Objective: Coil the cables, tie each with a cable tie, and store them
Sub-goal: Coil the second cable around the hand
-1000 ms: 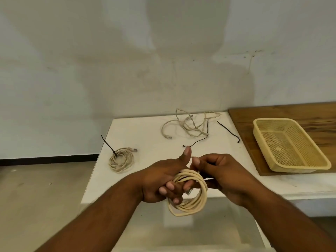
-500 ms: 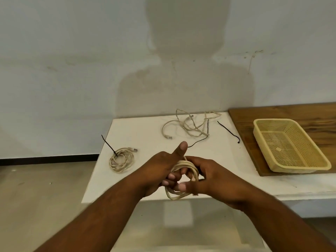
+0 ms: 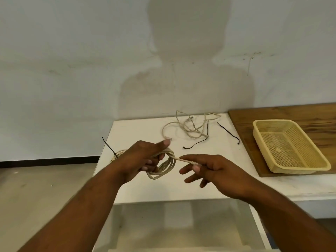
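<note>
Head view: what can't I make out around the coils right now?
Head view, tied coil: mostly hidden behind the left hand.
Head view, held coil: left side covered by that hand's fingers.
Head view, cable end: tip hidden by the pinching right hand.

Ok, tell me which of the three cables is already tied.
The small coil at the table's left edge: a black tie sticks out of it. The held coil has none; the far cable lies loose.
</note>
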